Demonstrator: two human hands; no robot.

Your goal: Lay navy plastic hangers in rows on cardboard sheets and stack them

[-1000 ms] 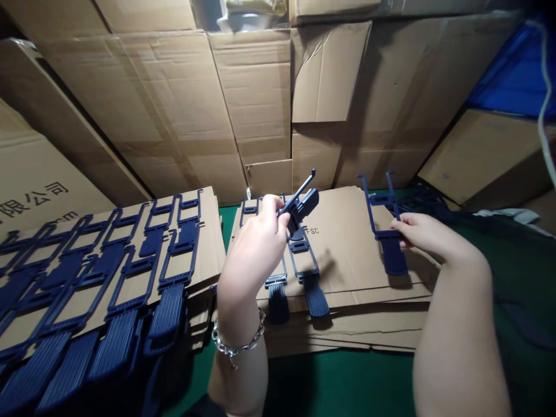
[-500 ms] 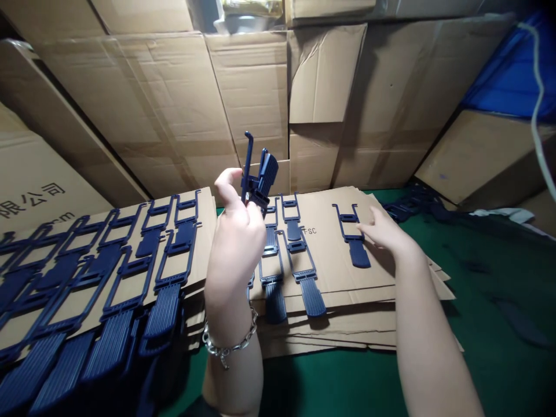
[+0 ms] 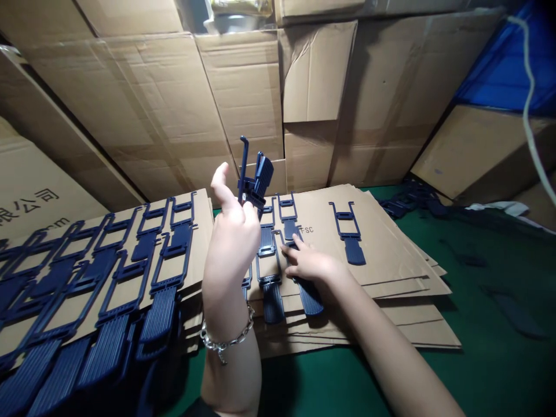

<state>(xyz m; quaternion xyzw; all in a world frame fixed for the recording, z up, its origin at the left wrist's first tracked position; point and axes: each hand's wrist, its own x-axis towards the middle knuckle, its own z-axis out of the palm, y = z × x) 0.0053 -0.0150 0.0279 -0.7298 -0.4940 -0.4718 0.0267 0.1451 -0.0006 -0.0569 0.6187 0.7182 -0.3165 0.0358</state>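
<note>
My left hand (image 3: 232,243) is raised and closed around a dark blue plastic bracket (image 3: 256,179); its hooked arm and ribbed foot stick up beyond my fingers. Lower and to the right, my right hand (image 3: 315,263) reaches over another blue bracket (image 3: 310,301) lying on the cardboard. Its fingers are apart and rest on or just above that bracket's frame, partly hiding it. Beside it on the left lies a similar bracket (image 3: 273,301). A smaller-looking one (image 3: 289,208) lies behind. Farther right, a single bracket (image 3: 354,249) lies by itself.
Stacked cardboard sheets (image 3: 391,249) cover part of the green table (image 3: 417,370). Rows of blue brackets (image 3: 121,284) fill the left sheets. Cardboard boxes (image 3: 160,104) form a wall behind. Dark parts (image 3: 408,200) are heaped at the back right, near a white cable (image 3: 527,104).
My right hand has moved left from the lone bracket on the right to the bracket near the middle. My left hand still holds its bracket, almost unmoved. The view has shifted slightly.
</note>
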